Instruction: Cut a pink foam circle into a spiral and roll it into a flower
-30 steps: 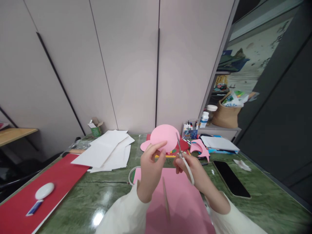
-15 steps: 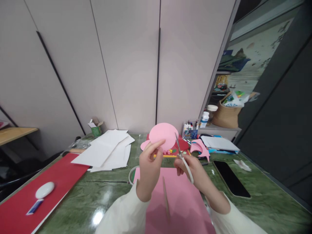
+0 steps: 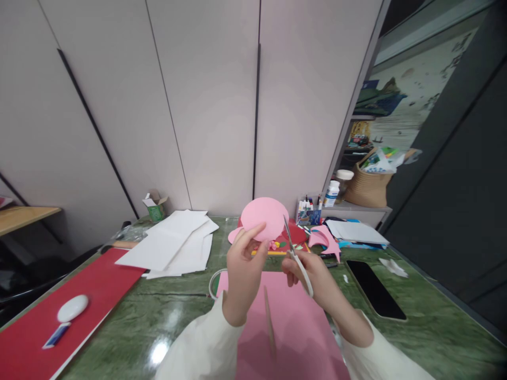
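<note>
My left hand [image 3: 244, 266] is raised above the table and pinches the lower edge of a round pink paper cutout [image 3: 264, 217], holding it upright. My right hand [image 3: 312, 274] grips white-handled scissors [image 3: 296, 254], their blades pointing up beside the cutout's right edge. Under both hands a large pink sheet [image 3: 291, 327] lies flat on the green marble table [image 3: 166, 311], with a thin wooden stick [image 3: 270, 322] resting on it.
White sheets [image 3: 174, 244] are stacked at centre left. A red sheet [image 3: 59, 311] at left carries a white oval object [image 3: 72, 309]. A black phone [image 3: 375, 289] lies at right. Pink scraps [image 3: 327, 240], a marker box [image 3: 309, 212], a bottle [image 3: 331, 193] and a woven basket [image 3: 368, 186] stand behind.
The pink cutout has risen slightly and turned a little in my left hand. The scissors have shifted slightly left and up along its right edge.
</note>
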The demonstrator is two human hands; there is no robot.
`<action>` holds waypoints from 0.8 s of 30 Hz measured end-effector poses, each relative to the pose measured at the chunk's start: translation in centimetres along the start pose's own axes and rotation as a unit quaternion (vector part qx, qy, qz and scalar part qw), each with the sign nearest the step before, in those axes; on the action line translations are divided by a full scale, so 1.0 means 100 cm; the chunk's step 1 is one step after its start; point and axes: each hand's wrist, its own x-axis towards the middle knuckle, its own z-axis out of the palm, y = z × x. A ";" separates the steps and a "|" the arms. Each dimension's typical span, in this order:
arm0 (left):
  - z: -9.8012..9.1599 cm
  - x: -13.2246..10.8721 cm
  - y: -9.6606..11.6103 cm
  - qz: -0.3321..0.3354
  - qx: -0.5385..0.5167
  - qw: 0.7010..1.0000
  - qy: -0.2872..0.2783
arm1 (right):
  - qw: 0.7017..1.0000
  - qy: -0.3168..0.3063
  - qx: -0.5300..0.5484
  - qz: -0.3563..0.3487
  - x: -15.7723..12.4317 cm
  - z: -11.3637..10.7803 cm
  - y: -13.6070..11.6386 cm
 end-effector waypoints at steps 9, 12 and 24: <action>-0.001 0.002 -0.001 0.012 0.013 1.000 0.017 | 1.000 -0.011 0.020 0.010 -0.001 0.000 -0.001; -0.003 0.003 0.000 0.007 0.018 1.000 0.000 | 1.000 -0.008 0.015 0.009 -0.002 -0.001 0.000; -0.003 0.003 0.000 0.008 0.038 0.999 -0.033 | 1.000 0.010 -0.006 -0.014 -0.002 -0.003 0.001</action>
